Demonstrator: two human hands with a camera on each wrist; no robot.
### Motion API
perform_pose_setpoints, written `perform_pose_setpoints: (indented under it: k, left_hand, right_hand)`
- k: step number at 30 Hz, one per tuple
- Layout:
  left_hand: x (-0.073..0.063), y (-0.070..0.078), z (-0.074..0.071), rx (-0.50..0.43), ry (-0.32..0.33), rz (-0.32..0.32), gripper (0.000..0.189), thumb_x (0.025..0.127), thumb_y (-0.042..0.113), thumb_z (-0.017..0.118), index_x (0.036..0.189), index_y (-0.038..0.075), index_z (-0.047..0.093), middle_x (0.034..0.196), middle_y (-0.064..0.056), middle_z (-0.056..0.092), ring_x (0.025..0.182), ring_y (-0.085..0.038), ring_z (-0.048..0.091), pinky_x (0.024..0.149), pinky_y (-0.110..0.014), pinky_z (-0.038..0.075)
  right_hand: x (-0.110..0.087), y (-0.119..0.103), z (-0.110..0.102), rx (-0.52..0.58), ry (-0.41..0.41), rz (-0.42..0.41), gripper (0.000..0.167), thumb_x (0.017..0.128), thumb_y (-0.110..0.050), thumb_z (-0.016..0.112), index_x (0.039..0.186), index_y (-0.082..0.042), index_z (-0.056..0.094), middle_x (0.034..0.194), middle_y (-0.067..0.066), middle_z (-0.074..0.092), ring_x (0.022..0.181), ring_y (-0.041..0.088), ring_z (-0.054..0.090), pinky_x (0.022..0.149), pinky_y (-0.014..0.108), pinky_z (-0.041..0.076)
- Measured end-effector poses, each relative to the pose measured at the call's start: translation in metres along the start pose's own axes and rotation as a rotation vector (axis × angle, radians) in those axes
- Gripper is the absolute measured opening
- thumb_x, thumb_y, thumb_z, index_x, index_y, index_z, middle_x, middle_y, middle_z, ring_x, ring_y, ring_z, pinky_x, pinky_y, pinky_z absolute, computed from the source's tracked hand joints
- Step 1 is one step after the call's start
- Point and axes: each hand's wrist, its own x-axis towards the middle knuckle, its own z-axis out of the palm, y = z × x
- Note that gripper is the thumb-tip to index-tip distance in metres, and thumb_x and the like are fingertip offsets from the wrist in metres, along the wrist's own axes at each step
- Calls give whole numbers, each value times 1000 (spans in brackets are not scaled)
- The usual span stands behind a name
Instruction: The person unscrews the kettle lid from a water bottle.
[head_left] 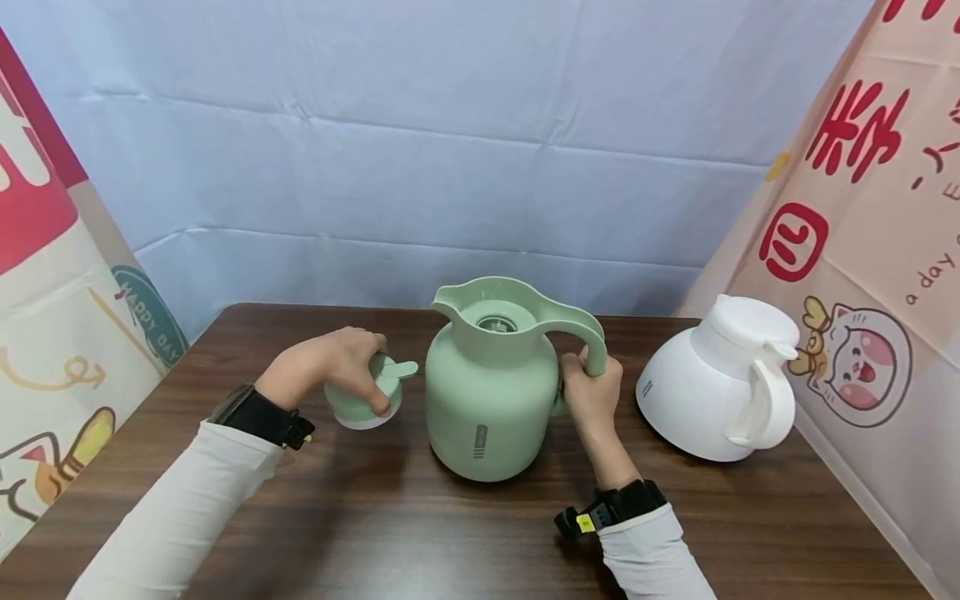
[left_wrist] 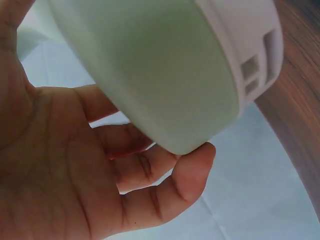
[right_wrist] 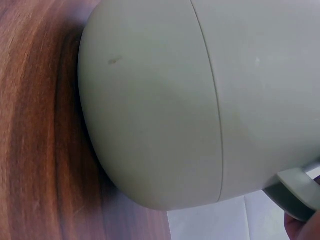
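The round teal paper-like badge (head_left: pixel 150 317) says "HAPPY DAY". The pink printed cloth (head_left: pixel 873 250) says "a day". The dark label (head_left: pixel 480 442) on the round green jug (head_left: pixel 487 383) is too small.

The left hand (head_left: pixel 341 362) is gripping a green lid (head_left: pixel 390 382) beside the green jug (head_left: pixel 487 400), which is standing upright on the table (head_left: pixel 375 533) with its mouth (head_left: pixel 497 323) uncovered. The right hand (head_left: pixel 592 387) is holding the jug's handle (head_left: pixel 581 322). A capped white jug (head_left: pixel 701 396) is resting to the right. A pale blue sheet (head_left: pixel 420 167) is hanging behind; printed sheets (head_left: pixel 862 267) are flanking the table.
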Motion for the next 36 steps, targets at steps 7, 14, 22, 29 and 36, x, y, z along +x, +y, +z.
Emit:
perform_pose_setpoints:
  k: [7, 14, 22, 29, 36]
  left_hand:
    - [4, -5, 6, 30, -56, -25, 74, 57, 35, 78, 121, 6, 56, 97, -2, 57, 81, -20, 54, 62, -34, 47]
    - [7, -8, 15, 26, -78, -29, 73, 57, 34, 78, 120, 4, 57, 97, -2, 58, 78, -18, 54, 61, -33, 47]
    - [7, -3, 18, 128, -101, -62, 64, 56, 38, 78, 112, 12, 60, 87, 1, 57, 73, -16, 54, 58, -32, 46]
    - [1, -9, 22, 35, -183, -25, 71, 53, 36, 83, 116, 13, 58, 97, 1, 57, 80, -15, 55, 64, -33, 47]
    - [-5, -30, 22, -335, -364, 156, 54, 61, 26, 83, 104, 9, 55, 93, -3, 59, 84, -19, 56, 71, -35, 47]
  right_hand:
    - [0, 1, 0, -4, 2, 4, 34, 79, 11, 47, 53, 8, 24, 43, -5, 19, 40, 7, 13, 44, 21, 16]
    - [0, 2, 1, -11, -5, -11, 35, 78, 12, 46, 52, 6, 23, 45, -3, 18, 40, 7, 12, 44, 22, 15]
    - [0, 1, 0, -9, -7, -9, 38, 79, 12, 45, 51, 2, 22, 46, -3, 17, 42, 8, 10, 46, 23, 14]
    - [-1, 2, 0, -7, -7, -4, 38, 79, 12, 46, 51, 2, 22, 46, -3, 17, 42, 7, 11, 46, 23, 15]
    - [0, 0, 0, -11, -6, -21, 37, 78, 13, 46, 51, 3, 22, 47, -3, 17, 42, 7, 11, 46, 23, 15]
